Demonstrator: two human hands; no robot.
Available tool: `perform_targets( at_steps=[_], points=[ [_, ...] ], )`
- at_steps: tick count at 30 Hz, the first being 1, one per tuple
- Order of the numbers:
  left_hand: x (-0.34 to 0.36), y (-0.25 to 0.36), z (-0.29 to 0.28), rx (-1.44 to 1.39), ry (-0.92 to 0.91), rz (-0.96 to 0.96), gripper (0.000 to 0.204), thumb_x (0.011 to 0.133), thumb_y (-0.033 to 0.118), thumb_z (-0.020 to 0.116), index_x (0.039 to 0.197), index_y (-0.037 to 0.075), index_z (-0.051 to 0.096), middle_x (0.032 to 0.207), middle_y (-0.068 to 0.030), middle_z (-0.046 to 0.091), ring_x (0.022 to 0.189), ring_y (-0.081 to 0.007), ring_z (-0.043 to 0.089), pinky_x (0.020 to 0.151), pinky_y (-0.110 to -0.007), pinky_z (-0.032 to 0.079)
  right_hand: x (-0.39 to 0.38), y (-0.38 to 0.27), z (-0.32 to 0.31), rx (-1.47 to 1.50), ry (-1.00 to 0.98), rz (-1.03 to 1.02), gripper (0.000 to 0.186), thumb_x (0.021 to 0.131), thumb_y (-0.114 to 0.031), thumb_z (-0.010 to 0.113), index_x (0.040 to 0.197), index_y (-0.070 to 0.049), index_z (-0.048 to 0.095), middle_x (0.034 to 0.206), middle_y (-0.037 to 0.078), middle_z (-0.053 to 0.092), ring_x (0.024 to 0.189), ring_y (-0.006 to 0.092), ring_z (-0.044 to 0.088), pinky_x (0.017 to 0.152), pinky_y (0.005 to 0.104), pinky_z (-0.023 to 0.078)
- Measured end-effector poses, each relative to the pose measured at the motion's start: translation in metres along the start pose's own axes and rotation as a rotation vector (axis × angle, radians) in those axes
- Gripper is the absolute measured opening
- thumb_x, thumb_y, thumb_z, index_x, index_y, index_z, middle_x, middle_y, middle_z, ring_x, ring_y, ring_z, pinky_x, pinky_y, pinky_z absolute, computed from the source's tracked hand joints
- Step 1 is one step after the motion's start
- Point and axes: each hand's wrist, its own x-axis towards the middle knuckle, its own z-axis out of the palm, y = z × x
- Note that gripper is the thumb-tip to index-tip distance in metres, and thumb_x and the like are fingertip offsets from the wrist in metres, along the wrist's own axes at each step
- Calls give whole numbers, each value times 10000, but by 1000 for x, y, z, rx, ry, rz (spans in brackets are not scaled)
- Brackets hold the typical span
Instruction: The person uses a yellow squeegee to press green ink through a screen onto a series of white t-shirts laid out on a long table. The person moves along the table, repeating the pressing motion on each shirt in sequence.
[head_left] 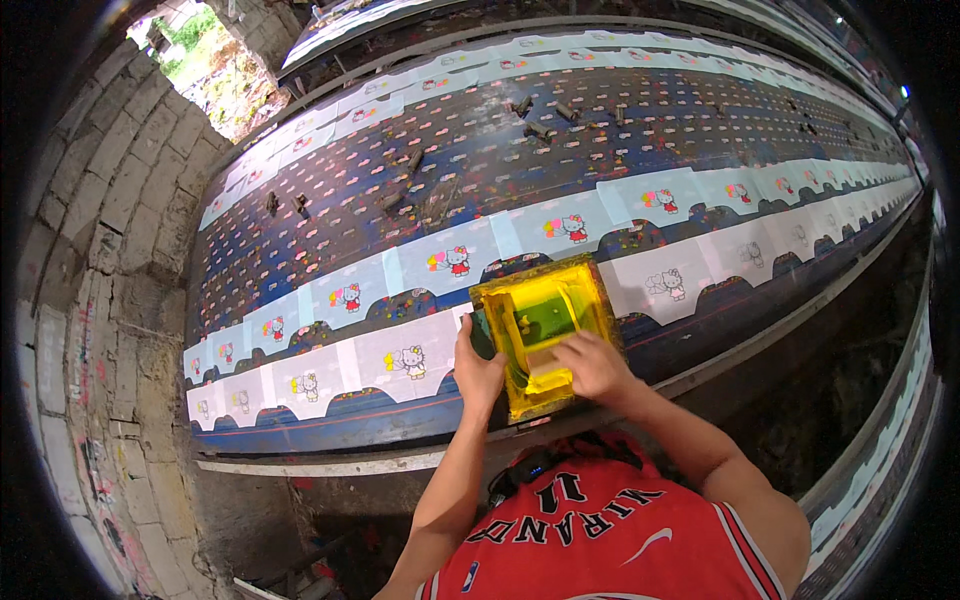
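A yellow-stained screen-printing frame (598, 300) lies on the near row of pale cut fabric pieces (455, 328), with wet yellow ink on its inside. My left hand (478, 370) grips the frame's left side, thumb toward the inner edge. Inside the frame, my right hand (592, 366) is closed round a squeegee (545, 364), a small flat light-coloured blade low in the frame. My fingers partly hide it. Left of the frame, the near pieces carry a cartoon cat with yellow parts. On the piece to its right (650, 285), the cat is only an outline.
The long printing table (480, 150) is dark and ink-spotted. A farther row of light-blue pieces (380, 290) bears coloured cats. Several small dark clamp-like objects (540, 131) lie mid-table. A block wall (120, 200) stands at left, and a rail (330, 464) follows the near edge.
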Motion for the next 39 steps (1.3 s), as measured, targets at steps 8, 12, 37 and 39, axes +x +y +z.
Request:
perform_targets(
  at_steps=[8, 12, 37, 39],
  points=[
    [1, 39, 21, -280, 1, 31, 878, 735, -98, 705, 1545, -5, 378, 1522, -193, 483, 1347, -302, 523, 1116, -366, 420, -22, 16, -40, 80, -11, 2, 369, 697, -4, 666, 1066, 0, 655, 1075, 168, 667, 1010, 370, 631, 899, 448, 528],
    [-8, 80, 76, -283, 41, 86, 876, 732, -87, 720, 1536, -19, 379, 1489, -211, 502, 1354, -304, 520, 1137, -364, 402, -41, 52, -91, 52, -19, 65, 336, 718, 0, 674, 1054, -10, 655, 1053, 159, 662, 1007, 372, 627, 900, 459, 523],
    [-24, 157, 206, -109, -33, -71, 862, 744, -48, 725, 1535, 19, 389, 1286, -217, 659, 1043, -287, 687, 874, -354, 548, -132, 166, -169, 54, -73, 48, 397, 743, 5, 671, 1137, -5, 634, 1124, 140, 610, 1089, 357, 607, 970, 449, 514],
    [-23, 159, 207, -106, -33, -57, 867, 739, -47, 726, 1534, 22, 388, 1263, -212, 670, 1011, -281, 693, 850, -353, 554, -132, 168, -169, 44, -74, 40, 392, 746, -6, 670, 1136, 4, 630, 1121, 144, 599, 1087, 361, 600, 971, 452, 509]
  ],
)
